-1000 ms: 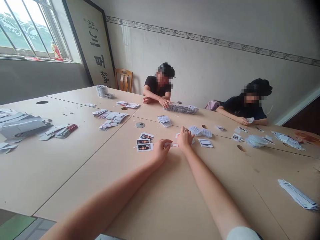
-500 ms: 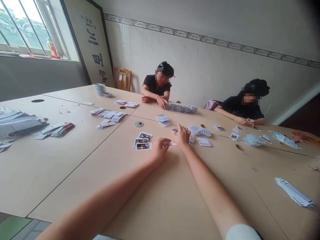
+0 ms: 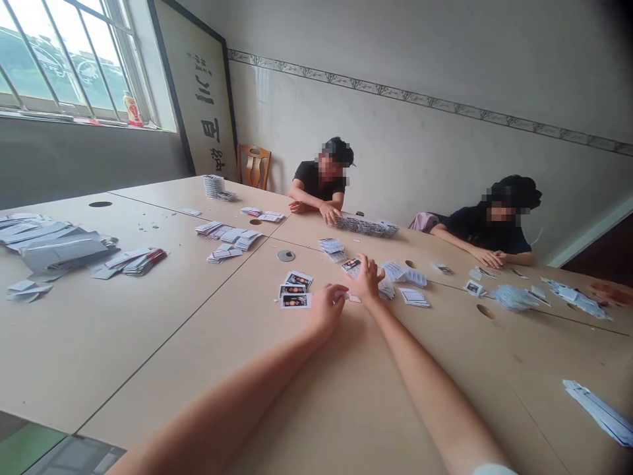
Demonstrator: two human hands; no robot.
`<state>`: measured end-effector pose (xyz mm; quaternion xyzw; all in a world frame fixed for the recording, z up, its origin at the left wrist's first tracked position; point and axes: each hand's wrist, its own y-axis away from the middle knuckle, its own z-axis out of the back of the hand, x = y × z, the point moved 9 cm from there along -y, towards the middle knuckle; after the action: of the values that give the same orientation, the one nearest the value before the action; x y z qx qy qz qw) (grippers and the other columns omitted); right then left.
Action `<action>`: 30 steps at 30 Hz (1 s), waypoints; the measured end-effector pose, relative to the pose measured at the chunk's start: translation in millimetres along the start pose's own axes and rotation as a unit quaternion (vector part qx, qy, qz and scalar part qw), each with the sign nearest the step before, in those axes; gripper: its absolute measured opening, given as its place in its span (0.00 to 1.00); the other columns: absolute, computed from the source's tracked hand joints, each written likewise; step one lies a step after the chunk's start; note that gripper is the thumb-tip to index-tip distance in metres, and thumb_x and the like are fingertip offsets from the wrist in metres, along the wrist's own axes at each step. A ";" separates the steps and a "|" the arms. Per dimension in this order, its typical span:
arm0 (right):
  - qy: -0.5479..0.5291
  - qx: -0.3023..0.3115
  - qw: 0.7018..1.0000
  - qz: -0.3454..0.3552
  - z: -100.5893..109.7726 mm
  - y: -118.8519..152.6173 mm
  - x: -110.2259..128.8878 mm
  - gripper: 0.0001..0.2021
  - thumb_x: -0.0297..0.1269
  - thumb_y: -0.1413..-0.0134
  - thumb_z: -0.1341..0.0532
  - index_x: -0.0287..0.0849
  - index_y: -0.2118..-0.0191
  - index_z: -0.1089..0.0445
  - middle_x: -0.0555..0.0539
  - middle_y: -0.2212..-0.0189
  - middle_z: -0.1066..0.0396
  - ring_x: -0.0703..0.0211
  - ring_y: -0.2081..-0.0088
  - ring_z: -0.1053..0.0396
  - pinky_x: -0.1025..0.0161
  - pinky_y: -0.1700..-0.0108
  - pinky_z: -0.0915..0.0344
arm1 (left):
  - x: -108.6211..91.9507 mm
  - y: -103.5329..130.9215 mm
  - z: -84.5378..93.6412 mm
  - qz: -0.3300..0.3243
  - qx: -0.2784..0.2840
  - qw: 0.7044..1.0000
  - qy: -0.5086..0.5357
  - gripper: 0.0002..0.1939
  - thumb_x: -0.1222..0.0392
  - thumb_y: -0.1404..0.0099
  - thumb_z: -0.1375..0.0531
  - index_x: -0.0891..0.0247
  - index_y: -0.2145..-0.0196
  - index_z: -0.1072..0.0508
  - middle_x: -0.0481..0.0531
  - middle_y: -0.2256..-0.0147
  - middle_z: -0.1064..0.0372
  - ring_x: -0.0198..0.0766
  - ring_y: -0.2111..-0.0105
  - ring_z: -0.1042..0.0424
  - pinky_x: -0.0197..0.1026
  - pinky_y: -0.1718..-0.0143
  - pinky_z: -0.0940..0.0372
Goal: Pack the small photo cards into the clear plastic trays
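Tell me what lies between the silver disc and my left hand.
In the head view, three black-faced cards lie on the table between the disc and your left hand.

you have bare tabletop (image 3: 178, 369) open to the left of your forearms, while the dark printed cards (image 3: 296, 301) and the white framed cards (image 3: 415, 297) stand in the way on either side of your hands.

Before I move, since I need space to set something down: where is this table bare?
The table looks bare left of the left forearm, nearer than the three printed cards and paper pile, and right of the right forearm, up to the long strips. It is crowded around the left hand and right hand, and towards the framed white cards.
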<state>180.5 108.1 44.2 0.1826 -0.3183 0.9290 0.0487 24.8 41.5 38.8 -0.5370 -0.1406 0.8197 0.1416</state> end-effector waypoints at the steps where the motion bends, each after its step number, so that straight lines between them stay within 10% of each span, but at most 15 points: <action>1: -0.016 -0.016 1.000 -0.001 3.5 -7.0 2.0 0.27 0.39 0.50 0.41 0.46 0.44 0.45 0.38 0.48 0.37 0.44 0.45 0.42 0.41 0.43 0.57 | 1.7 -0.4 1.2 0.004 -0.009 1.000 0.005 0.16 0.71 0.44 0.47 0.61 0.63 0.22 0.51 0.64 0.25 0.38 0.66 0.28 0.39 0.60 0.35; 6: -0.098 0.003 0.995 0.021 -9.3 -71.2 22.6 0.22 0.39 0.49 0.42 0.42 0.48 0.42 0.37 0.50 0.37 0.50 0.49 0.38 0.58 0.50 0.43 | 12.2 -0.9 -7.9 0.028 0.010 0.999 0.015 0.16 0.71 0.45 0.46 0.60 0.63 0.22 0.51 0.64 0.26 0.38 0.66 0.28 0.38 0.61 0.36; 11: -0.045 0.109 0.993 0.019 -68.6 -122.4 50.7 0.29 0.41 0.48 0.41 0.40 0.42 0.46 0.35 0.46 0.39 0.49 0.49 0.39 0.58 0.52 0.41 | 19.6 0.7 -19.3 0.050 0.041 0.998 -0.015 0.18 0.72 0.46 0.46 0.60 0.65 0.21 0.52 0.64 0.27 0.37 0.68 0.29 0.38 0.65 0.37; 21: 0.077 0.289 0.954 0.005 -154.2 -133.9 63.3 0.20 0.41 0.44 0.43 0.50 0.46 0.33 0.37 0.44 0.42 0.41 0.45 0.40 0.41 0.44 0.50 | 22.4 5.6 -25.6 0.031 0.067 0.994 -0.081 0.12 0.72 0.47 0.48 0.63 0.74 0.25 0.50 0.69 0.30 0.33 0.73 0.35 0.35 0.73 0.45; 30: 0.104 0.309 0.944 0.043 -143.2 -132.7 63.6 0.25 0.46 0.42 0.45 0.53 0.39 0.42 0.36 0.41 0.45 0.37 0.39 0.48 0.42 0.43 0.52 | 21.9 4.2 -25.0 0.058 0.062 0.996 -0.028 0.19 0.71 0.48 0.47 0.59 0.64 0.21 0.51 0.64 0.27 0.37 0.66 0.30 0.37 0.64 0.38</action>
<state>104.7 298.9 39.2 0.0774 -0.0161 0.9967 -0.0176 39.1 48.0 9.2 -0.5113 -0.0623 0.8484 0.1225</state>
